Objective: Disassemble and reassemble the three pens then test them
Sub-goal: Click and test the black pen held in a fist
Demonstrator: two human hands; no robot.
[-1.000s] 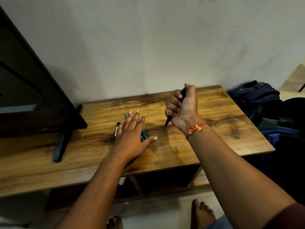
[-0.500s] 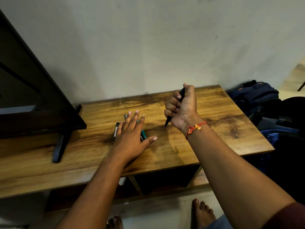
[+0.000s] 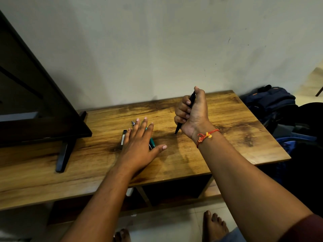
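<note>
My right hand (image 3: pixel 192 112) grips a black pen (image 3: pixel 178 128) in a fist, thumb on its top end, the tip pointing down and touching the wooden table (image 3: pixel 227 119). My left hand (image 3: pixel 139 145) lies flat with straight fingers over the other pens. A green pen (image 3: pixel 152 143) shows between its index finger and thumb. A dark pen with a silver clip (image 3: pixel 123 138) lies just left of the little finger. A small metal pen tip (image 3: pixel 133 123) peeks out beyond the fingertips.
A black television (image 3: pixel 35 102) on a slanted foot (image 3: pixel 63 154) stands on the table's left part. Dark blue bags (image 3: pixel 272 102) lie on the floor right of the table. The wall runs right behind it. My bare feet (image 3: pixel 215 226) are below the front edge.
My right hand with the black pen has barely shifted, staying upright over the same spot. The left hand has stayed flat on the pens.
</note>
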